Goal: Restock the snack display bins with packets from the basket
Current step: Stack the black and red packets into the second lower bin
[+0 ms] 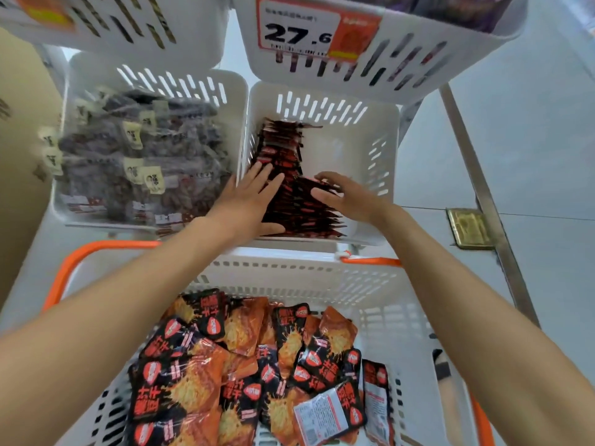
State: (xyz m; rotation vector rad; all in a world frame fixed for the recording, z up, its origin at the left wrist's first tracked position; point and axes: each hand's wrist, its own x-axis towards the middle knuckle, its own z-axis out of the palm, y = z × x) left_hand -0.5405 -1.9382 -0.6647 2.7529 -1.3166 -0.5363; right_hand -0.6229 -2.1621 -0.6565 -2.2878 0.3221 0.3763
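Left grip: our left hand (pixel 254 201) lies flat, fingers straight, pressed against the left face of the row (pixel 286 149); it holds nothing.
Right grip: our right hand (pixel 346 197) curls its fingers over the tops of the nearest packets in the row, with the thumb on their near side. We read that as a loose clasp on the row.
Row: red and black packets stand on edge in one line. It starts at the bin's front wall and runs back along the left side.
Bin: the white slotted bin (pixel 351 149) is well short of full. Its right half and back corner show bare plastic.
Basket: the basket (pixel 273 257), white with orange handles, sits just below the bin, and both forearms reach over it.
Packets: a loose heap of packets (pixel 199 391) of the same kind covers most of the basket floor.
Done: some stock is already lined up in the bin, and both hands appear to be squaring it.
Left: judging by the heap, most of the restocking remains, and the bin has room for at least another line.
Neighbour: the left bin (pixel 236 101) is full of dark snacks (pixel 145 146) and looks in no need of filling.
Above: an upper bin carries a price tag (pixel 299 27); we cannot tell its contents.
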